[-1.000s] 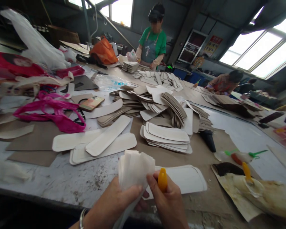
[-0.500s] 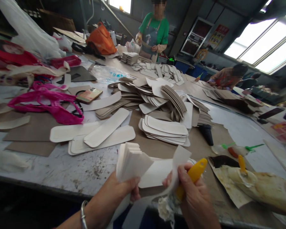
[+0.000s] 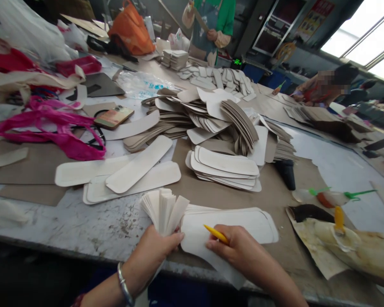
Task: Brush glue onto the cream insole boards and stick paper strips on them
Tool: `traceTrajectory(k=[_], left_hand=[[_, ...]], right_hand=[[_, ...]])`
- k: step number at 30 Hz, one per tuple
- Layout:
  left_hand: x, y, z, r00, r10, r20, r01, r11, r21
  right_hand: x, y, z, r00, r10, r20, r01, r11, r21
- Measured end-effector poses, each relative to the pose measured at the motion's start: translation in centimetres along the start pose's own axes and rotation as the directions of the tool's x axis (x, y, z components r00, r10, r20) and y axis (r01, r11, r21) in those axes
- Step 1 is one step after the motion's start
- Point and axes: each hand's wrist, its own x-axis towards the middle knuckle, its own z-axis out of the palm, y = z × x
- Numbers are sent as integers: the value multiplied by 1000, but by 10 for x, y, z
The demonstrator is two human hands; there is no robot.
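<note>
My left hand (image 3: 158, 245) is closed around a fanned bundle of white strips (image 3: 163, 211) near the table's front edge. In my right hand (image 3: 235, 245) is a yellow-handled brush (image 3: 215, 233); its head is hidden behind the hand. Below that hand, a thin white strip (image 3: 228, 270) slants toward the front edge. Both hands are at a stack of white panels with rounded corners (image 3: 256, 219), and my left thumb is close to its left end. Just behind lies another neat stack of white panels (image 3: 225, 164).
Loose white panels (image 3: 141, 168) lie to the left, and a large heap of grey-backed panels (image 3: 198, 117) stands behind. A pink bag (image 3: 57, 132) is far left. At right are a glue-stained container (image 3: 368, 251) and green-tipped bottles (image 3: 333, 197). A co-worker (image 3: 213, 30) stands across the table.
My right hand has brought the brush and a white strip down onto the panel stack, turning the handle leftward. The strips in my left hand have fanned out. The view has tilted down slightly.
</note>
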Motion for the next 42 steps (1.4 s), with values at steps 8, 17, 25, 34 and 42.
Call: traceTrajectory(k=[8,17,25,34,42], left_hand=[[3,1,0,999,-28,-36,28,999,15],[9,-7,0,999,-51,14,52,999,-14],[8,3,12,999,2,-39,-6,995,-104],[4,3,4,991,46,-130,-57,995,-83],[9,2,-22,992,30,-125,-36,998,-50]], right_hand=[[27,-18,-14,999,39,-3,-38,943,-331],[33,-20,-10,999,33,-26,-41,890,-454],[35,-18,-2,997,-12,-76,-29,855,-518],[7,-9,-13,992,75,-100,-113,882,-457],[-29,64,-13,937,185,-295,-257,940,-225]])
